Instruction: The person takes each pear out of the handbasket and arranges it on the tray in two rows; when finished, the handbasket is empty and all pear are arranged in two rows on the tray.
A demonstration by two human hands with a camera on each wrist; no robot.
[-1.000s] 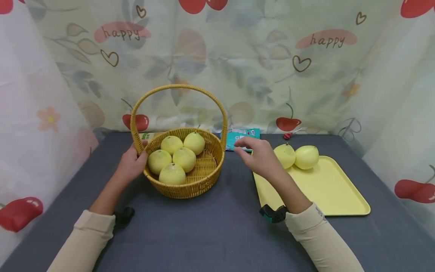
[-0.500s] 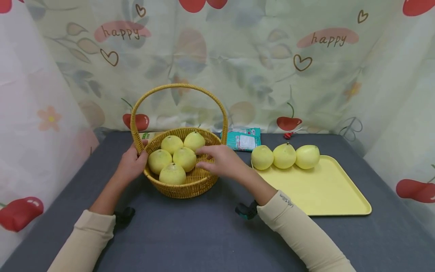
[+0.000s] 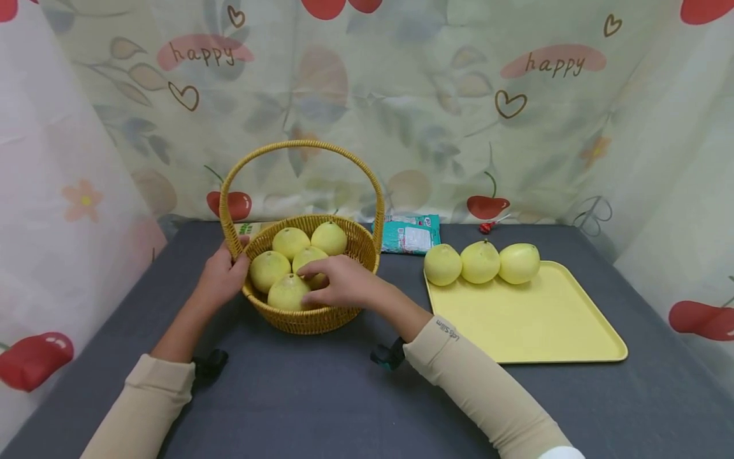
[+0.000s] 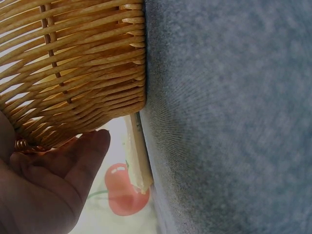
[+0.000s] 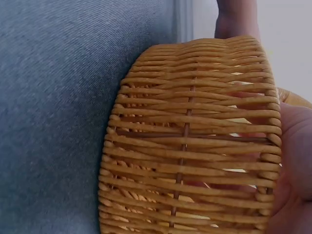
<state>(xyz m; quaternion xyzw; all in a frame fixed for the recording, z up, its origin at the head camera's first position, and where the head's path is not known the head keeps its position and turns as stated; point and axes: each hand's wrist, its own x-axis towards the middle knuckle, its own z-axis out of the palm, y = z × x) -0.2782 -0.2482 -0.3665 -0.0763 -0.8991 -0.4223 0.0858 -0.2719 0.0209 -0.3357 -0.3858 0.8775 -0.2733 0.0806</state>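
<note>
In the head view my left hand [image 3: 225, 273] grips the left side of a wicker basket [image 3: 312, 324], where its tall handle meets the rim. The left wrist view shows that hand's fingers [image 4: 90, 151] against the woven wall. Several pale yellow-green pomelos sit in the basket. My right hand [image 3: 344, 280] reaches over the basket's right rim, thumb and fingers spread at the right side of the front pomelo [image 3: 287, 294]. It partly covers the pomelo behind [image 3: 308, 256]. In the right wrist view the basket wall hides most of that hand [image 5: 295, 161].
A yellow tray [image 3: 533, 325] on the right bears three pomelos [image 3: 480, 262] along its far edge. Behind stand a teal packet [image 3: 408, 234] and a red lollipop [image 3: 487, 227]. A flat pale packet [image 3: 248, 229] lies behind the basket. A printed curtain [image 3: 436, 127] closes off the back.
My right hand has moved left from beside the tray, over the basket's rim, to the front pomelo. That pomelo has shifted slightly left. My left hand keeps its hold on the basket.
</note>
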